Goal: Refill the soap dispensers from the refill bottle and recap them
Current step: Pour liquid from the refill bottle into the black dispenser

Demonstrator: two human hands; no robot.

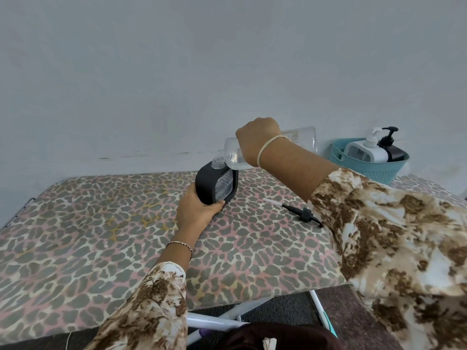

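A black square soap dispenser (206, 184) with a clear window stands uncapped on the leopard-print board (101, 223). My left hand (195, 212) grips its lower left side. My right hand (257, 140) holds a clear refill bottle (302, 137) tipped on its side, with its mouth right above the dispenser's open clear neck (216, 162). The dispenser's black pump head (303, 213) with its white tube lies on the board to the right, partly behind my right sleeve.
A light blue basket (374, 170) stands at the back right and holds a white pump dispenser (366, 150) and a black pump dispenser (391, 149). A grey wall runs behind. White metal legs (222, 322) and dark floor show below the board's front edge.
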